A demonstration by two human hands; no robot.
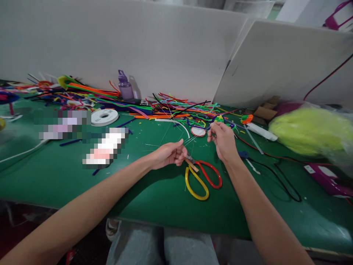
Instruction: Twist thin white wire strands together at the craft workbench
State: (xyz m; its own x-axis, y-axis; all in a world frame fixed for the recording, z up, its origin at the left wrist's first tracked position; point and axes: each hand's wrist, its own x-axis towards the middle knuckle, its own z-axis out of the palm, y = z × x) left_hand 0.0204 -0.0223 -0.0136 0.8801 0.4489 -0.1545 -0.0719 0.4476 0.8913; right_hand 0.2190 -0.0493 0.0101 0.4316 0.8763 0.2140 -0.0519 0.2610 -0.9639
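Note:
My left hand (172, 154) is closed in a pinch on thin, pale strands (190, 140), which fan out over the table and run toward my right hand. My right hand (222, 138) is raised a little to the right, thumb and fingertips pressed together; what they hold is too fine to make out. Just below my left hand lie scissors (202, 175) with one red and one yellow handle, their blades partly hidden by a tan strip. A round white piece with a red rim (198, 131) lies between the hands, farther back.
Colourful pipe cleaners (176, 106) are heaped along the grey partition (124, 40), beside a purple bottle (125, 86). A white spool (104, 117) lies to the left. At right are a bag of yellow-green material (311, 129), a black cable (289, 187) and a purple device (328, 180).

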